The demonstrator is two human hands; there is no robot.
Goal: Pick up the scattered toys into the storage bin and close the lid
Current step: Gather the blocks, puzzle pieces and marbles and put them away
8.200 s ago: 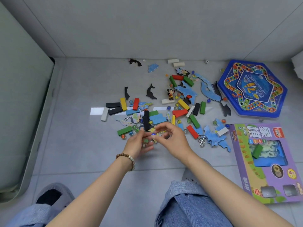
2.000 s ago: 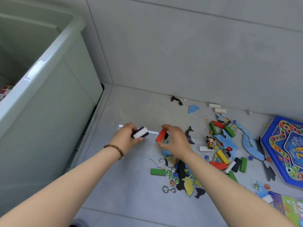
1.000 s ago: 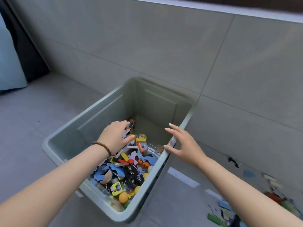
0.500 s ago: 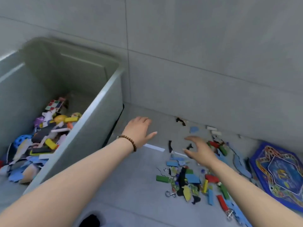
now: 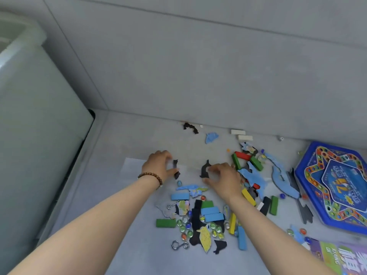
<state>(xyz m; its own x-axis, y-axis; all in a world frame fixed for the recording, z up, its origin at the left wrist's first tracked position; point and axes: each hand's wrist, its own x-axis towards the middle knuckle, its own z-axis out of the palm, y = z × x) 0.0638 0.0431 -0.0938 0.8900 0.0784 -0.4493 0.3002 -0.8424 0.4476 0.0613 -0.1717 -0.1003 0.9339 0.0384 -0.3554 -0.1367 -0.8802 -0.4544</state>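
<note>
what you can see of this person is basically two arms, both bare from the bottom edge of the view right down to the left hand (image 5: 158,165) and the right hand (image 5: 224,177), all of it a bit smeared by motion blur. the left wrist has a bead bracelet (image 5: 151,176) on it, one strand of round beads, all roughly the same size, reddish brown and kinda wooden looking with a dull finish, sitting snug right where the wrist meets the hand. finer bead details are too blurry to make out
</note>
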